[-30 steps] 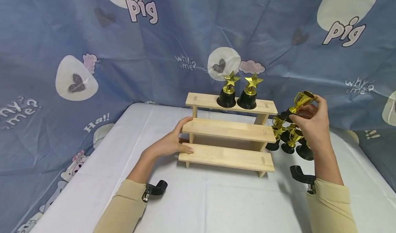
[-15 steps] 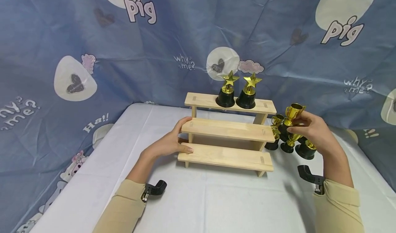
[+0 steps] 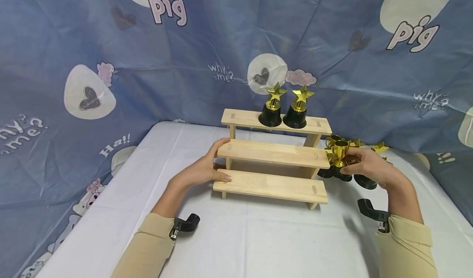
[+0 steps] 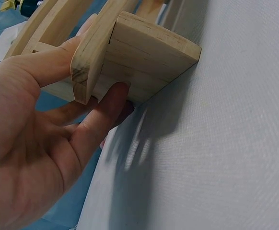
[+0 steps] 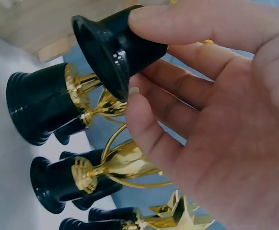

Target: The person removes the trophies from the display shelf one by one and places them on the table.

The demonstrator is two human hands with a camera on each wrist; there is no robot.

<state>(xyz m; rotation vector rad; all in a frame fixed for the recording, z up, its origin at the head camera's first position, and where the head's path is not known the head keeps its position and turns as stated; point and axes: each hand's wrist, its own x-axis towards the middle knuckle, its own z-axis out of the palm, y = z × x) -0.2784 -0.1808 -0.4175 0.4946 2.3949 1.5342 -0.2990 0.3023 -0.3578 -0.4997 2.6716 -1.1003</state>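
My left hand (image 3: 205, 169) grips the left end of a three-tier wooden stand (image 3: 273, 152), its thumb over the lowest step. In the left wrist view, that thumb lies across the end of a wooden board (image 4: 94, 48), with other fingers against the side panel. My right hand (image 3: 371, 167) pinches a gold trophy cup (image 3: 340, 151) just right of the stand. The right wrist view shows thumb and fingers on its black base (image 5: 115, 48), whose hollow underside faces the camera. The held cup is upright in the head view and overlaps other trophies behind it.
Two star trophies (image 3: 271, 109) stand on the top tier, right of its middle. Several cup and star trophies (image 5: 58, 179) crowd the white table (image 3: 281, 237) at the stand's right. A printed blue cloth (image 3: 199, 40) hangs behind.
My right hand has lowered the trophy cup and brought it slightly left, and the cup has gone from tilted to upright. The left hand keeps its grip on the stand.
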